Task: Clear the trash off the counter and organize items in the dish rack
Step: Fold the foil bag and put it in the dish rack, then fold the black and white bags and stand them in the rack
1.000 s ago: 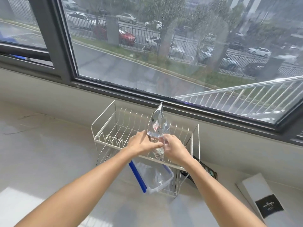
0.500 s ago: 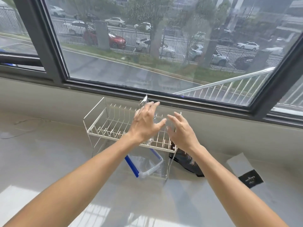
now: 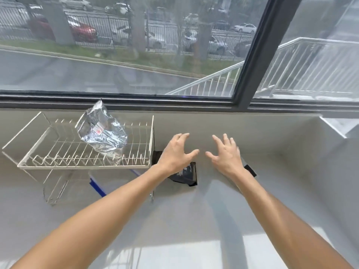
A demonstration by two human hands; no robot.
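Both hands were out over the table to the right of the rack (image 3: 83,166), fingers spread and holding nothing. The left hand (image 3: 175,152) hovered above a black packet (image 3: 186,176) that lay flat on the table just beside the rack's right end; the wrist and palm hid part of the packet, and whether the hand touched it could not be told. The right hand (image 3: 225,154) was level with the left, thumbs pointing toward each other with a gap between them. Behind the right wrist a small black corner (image 3: 250,170) of something showed on the table; the rest was hidden by the arm.

A crumpled foil bag (image 3: 102,132) stood tilted in the rack's upper tier, leaning among the wire prongs toward the middle, well apart from either hand. Under that tier, a clear container with a blue edge (image 3: 97,188) sat at the rack's lower level, seen only in part through the wires.

The rack stood against the low wall under the window (image 3: 136,55), on the pale table (image 3: 194,220).
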